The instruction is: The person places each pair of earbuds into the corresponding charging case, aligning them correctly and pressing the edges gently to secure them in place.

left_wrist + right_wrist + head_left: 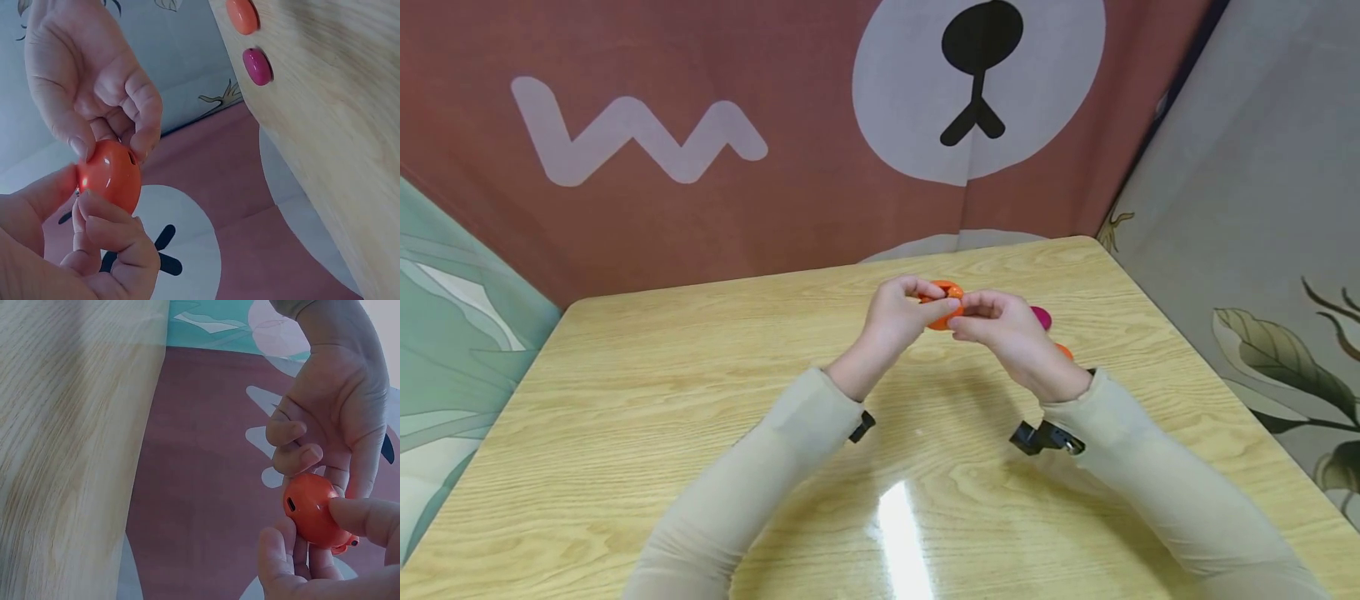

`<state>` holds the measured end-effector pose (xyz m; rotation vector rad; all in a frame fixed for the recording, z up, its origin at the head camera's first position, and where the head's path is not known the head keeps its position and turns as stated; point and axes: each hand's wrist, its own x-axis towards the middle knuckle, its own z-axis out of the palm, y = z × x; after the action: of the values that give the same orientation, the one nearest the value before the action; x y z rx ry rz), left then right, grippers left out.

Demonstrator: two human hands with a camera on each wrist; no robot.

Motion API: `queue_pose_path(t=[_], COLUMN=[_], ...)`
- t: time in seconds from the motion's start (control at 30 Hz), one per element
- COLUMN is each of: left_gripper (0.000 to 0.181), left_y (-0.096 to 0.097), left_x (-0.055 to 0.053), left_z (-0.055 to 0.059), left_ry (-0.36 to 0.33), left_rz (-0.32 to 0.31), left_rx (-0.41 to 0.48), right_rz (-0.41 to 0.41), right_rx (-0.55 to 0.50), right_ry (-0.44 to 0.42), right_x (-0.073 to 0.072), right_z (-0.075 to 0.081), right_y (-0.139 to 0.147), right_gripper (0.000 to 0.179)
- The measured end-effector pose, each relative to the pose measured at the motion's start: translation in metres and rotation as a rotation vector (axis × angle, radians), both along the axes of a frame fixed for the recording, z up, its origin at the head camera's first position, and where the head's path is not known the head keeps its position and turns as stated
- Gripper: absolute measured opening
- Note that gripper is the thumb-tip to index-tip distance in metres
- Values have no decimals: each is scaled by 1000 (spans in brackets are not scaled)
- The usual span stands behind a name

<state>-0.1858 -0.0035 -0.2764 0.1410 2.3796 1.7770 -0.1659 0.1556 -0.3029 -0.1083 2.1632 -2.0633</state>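
Both hands meet over the far part of the table around a glossy orange rounded piece (111, 178) with a small dark slot in its side. My left hand (895, 312) grips it between thumb and fingers from the left. From the other side, my right hand (1011, 333) pinches its edge with thumb and fingertips. In the right wrist view, a small orange bit with a dark end (350, 544) shows at the piece's lower edge, near the right thumb. The fingers hide part of the piece in every view.
Beyond the right hand, a magenta rounded piece (257, 67) and another orange piece (242, 15) lie on the wooden table (647, 417). A reddish-brown printed cloth (737, 225) hangs behind the table's far edge, and a grey cloth (1262, 250) hangs on the right.
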Motion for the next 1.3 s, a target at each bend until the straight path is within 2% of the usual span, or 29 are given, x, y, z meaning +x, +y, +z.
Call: queue_pose_path(t=[0.17, 0.33, 0.4, 0.63, 0.8, 0.9, 1.03, 1.1, 1.2, 1.3], left_gripper=[18, 22, 25, 22, 18, 19, 24, 28, 34, 39], left_y=[-2, -5, -6, -8, -10, -11, -14, -16, -17, -17], left_x=[3, 1, -1, -3, -3, -4, -8, -11, -13, -13], left_z=[0, -1, 0, 1, 0, -2, -6, -8, -12, -13], left_ry=[66, 281, 344, 427, 461, 444, 374, 303, 150, 3], left_rz=[-8, -53, -74, -139, -118, -96, -67, -71, -89, -103], left_rx=[-53, -157, -206, -352, -446, -416, -277, -177, -22, 85], right_rz=[3, 2, 7, 44, 40, 23, 2, -4, -5, 6], right_rx=[7, 21, 20, 3, 22, 32, 30, 25, 20, 20], right_ry=[-7, -7, -3, 0, -4, 0, -1, -6, -10, -6], right_x=[1, 1, 1, 2, 4, 3, 2, 3, 3, 3], right_z=[2, 3, 3, 2, 3, 3, 5, 6, 6, 6], right_y=[0, 1, 1, 2, 2, 2, 2, 3, 5, 7], right_gripper=[28, 23, 20, 17, 20, 21, 25, 29, 32, 32])
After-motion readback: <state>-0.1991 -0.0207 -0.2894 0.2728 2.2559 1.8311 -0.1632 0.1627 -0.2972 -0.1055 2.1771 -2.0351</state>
